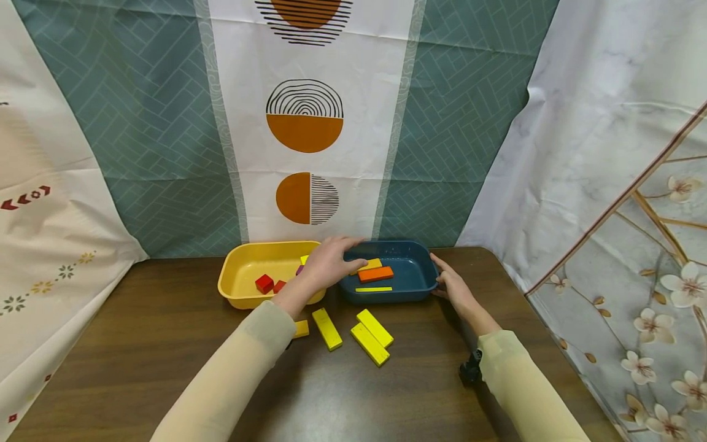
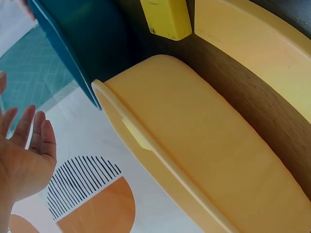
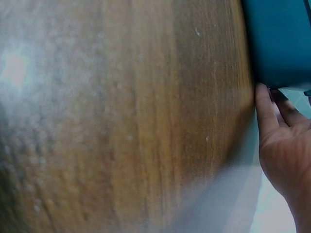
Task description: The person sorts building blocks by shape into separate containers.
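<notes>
My left hand [image 1: 330, 263] hovers between the yellow bin [image 1: 234, 288] and the blue bin [image 1: 411, 294], fingers extended and thumb apart, with nothing held. Its fingertips overlap the blue bin's left rim in the head view. The left wrist view shows the same hand [image 2: 24, 165] with spread fingers. At the blue bin's right end, my right hand [image 1: 455, 288] rests its fairly straight fingers on the outer wall. Inside the blue bin lie an orange block [image 1: 376, 274], an amber block [image 1: 371, 264] and a thin yellow piece [image 1: 374, 289].
Red cubes [image 1: 264, 283] and other pieces partly hidden by my left arm sit in the yellow bin. In front, yellow blocks [image 1: 327, 329] and a pair of touching yellow blocks [image 1: 370, 345] lie on the wooden table [image 1: 166, 356]. Patterned cloth [image 1: 166, 123] hangs behind.
</notes>
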`<control>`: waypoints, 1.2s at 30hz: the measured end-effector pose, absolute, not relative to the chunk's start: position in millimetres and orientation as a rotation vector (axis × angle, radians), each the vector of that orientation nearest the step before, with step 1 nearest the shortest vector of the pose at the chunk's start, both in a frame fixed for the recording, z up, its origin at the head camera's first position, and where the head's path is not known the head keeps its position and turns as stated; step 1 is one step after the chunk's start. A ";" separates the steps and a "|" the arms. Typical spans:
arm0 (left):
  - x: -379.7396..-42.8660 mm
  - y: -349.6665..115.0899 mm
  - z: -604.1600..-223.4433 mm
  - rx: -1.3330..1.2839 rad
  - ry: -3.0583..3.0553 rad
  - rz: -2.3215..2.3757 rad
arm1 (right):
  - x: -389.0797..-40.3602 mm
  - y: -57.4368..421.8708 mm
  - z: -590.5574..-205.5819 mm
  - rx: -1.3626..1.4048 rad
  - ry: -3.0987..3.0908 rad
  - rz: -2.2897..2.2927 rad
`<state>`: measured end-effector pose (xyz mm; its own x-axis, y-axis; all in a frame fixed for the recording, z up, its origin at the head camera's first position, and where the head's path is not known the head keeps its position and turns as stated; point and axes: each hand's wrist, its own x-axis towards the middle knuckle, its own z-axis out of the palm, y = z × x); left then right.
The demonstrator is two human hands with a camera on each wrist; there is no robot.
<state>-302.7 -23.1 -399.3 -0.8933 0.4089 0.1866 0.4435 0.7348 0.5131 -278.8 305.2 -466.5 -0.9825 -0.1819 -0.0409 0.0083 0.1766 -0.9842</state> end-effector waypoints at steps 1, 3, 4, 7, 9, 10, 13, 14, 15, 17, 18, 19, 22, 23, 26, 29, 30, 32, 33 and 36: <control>-302.5 -23.9 -399.5 -0.707 -2.865 -0.877 | -278.5 305.2 -466.3 -0.173 2.290 -1.918; -302.0 -25.2 -399.7 -0.710 -2.858 -0.889 | -278.4 305.3 -466.6 -0.176 2.288 -1.921; -301.7 -25.8 -399.7 -0.710 -2.856 -0.900 | -278.4 305.5 -466.8 -0.179 2.287 -1.922; -300.4 -27.4 -399.1 -0.709 -2.852 -0.906 | -278.9 305.6 -467.0 -0.179 2.286 -1.925; -299.1 -28.6 -398.2 -0.709 -2.851 -0.905 | -279.2 305.8 -466.9 -0.178 2.288 -1.922; -298.5 -29.2 -397.6 -0.711 -2.850 -0.901 | -279.4 305.9 -467.0 -0.176 2.289 -1.921; -296.5 -30.9 -395.8 -0.714 -2.848 -0.892 | -279.7 305.9 -467.2 -0.173 2.293 -1.921; -296.0 -31.4 -395.5 -0.717 -2.845 -0.894 | -279.6 305.9 -467.2 -0.175 2.295 -1.918; -295.4 -32.0 -395.2 -0.721 -2.841 -0.894 | -279.3 305.7 -467.3 -0.177 2.298 -1.918; -294.4 -33.0 -394.8 -0.732 -2.834 -0.895 | -278.9 305.1 -466.9 -0.180 2.304 -1.914; -294.0 -33.4 -394.7 -0.737 -2.831 -0.898 | -278.8 304.8 -466.7 -0.180 2.304 -1.912; -293.5 -33.8 -394.6 -0.744 -2.827 -0.898 | -278.8 304.8 -466.6 -0.181 2.306 -1.910; -291.9 -35.1 -394.0 -0.768 -2.819 -0.890 | -280.1 305.3 -467.5 -0.184 2.309 -1.908; -291.4 -35.5 -393.9 -0.774 -2.818 -0.889 | -280.5 305.8 -467.9 -0.190 2.312 -1.906; -289.8 -37.6 -393.6 -0.788 -2.814 -0.884 | -285.9 309.8 -477.8 -0.189 2.321 -1.911; -287.9 -40.6 -393.9 -0.791 -2.814 -0.885 | -292.2 313.7 -488.8 -0.180 2.342 -1.908; -287.2 -41.8 -394.0 -0.790 -2.813 -0.885 | -294.4 314.9 -492.7 -0.172 2.346 -1.910; -285.7 -44.3 -394.0 -0.791 -2.813 -0.882 | -296.0 315.3 -495.2 -0.166 2.363 -1.903; -284.9 -45.6 -394.3 -0.791 -2.812 -0.876 | -296.5 315.4 -496.0 -0.172 2.372 -1.896; -283.0 -49.9 -394.2 -0.790 -2.803 -0.873 | -297.1 315.1 -495.9 -0.176 2.386 -1.889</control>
